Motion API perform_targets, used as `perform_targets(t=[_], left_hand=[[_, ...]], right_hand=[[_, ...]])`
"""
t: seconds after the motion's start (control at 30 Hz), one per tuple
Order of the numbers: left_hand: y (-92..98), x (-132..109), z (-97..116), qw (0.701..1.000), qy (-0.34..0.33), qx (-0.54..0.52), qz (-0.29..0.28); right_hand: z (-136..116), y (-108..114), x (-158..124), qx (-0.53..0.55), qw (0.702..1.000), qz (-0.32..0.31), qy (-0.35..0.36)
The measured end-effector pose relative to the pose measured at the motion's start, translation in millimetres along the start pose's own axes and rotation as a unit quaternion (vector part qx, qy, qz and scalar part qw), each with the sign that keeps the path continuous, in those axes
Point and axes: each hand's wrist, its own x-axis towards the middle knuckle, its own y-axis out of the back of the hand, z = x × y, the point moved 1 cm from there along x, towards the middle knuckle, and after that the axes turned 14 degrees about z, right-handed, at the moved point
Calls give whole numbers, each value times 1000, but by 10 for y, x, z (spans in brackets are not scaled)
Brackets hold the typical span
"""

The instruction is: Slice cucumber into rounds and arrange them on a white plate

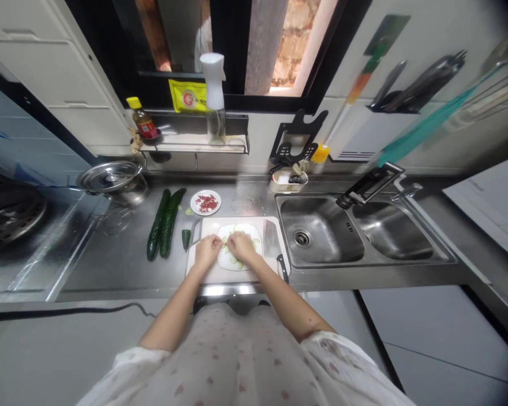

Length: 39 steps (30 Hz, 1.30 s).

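Both hands rest over a white plate (250, 231) of pale green cucumber slices (238, 263) that stands on a white cutting board (211, 225). My left hand (207, 251) sits at the plate's left edge with its fingers curled down. Beside it, my right hand (242, 246) lies over the middle of the plate, fingers bent onto the slices. What the fingers pinch is too small to make out. A cleaver (273, 239) lies on the board's right side, untouched.
Two whole cucumbers (163, 223) and a cut end piece (186, 238) lie left of the board. A small dish of red bits (205, 202) is behind it. A double sink (359, 234) is at the right, a lidded steel pot (114, 180) at the left.
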Motion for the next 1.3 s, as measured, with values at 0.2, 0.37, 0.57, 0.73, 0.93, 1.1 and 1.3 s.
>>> perform_targets(t=[0.2, 0.37, 0.57, 0.73, 0.93, 1.1, 1.3], left_hand=[[-56, 3, 48, 999, 1, 43, 0], [-77, 9, 58, 998, 1, 61, -8], [-125, 17, 51, 996, 2, 87, -17], [-144, 22, 60, 995, -5, 96, -14], [-153, 39, 66, 994, -9, 104, -19], [-166, 43, 66, 994, -13, 108, -20], [-183, 50, 58, 993, -13, 117, -25]], right_hand=[[-12, -72, 36, -23, 1000, -11, 10], [-13, -104, 45, -36, 999, -14, 6], [-22, -106, 51, -48, 999, -17, 10], [-22, -107, 55, -50, 999, -21, 9], [-10, -141, 59, -51, 998, -14, 15], [-15, -159, 72, -46, 999, -19, 17], [-5, -165, 76, -45, 999, -20, 18]])
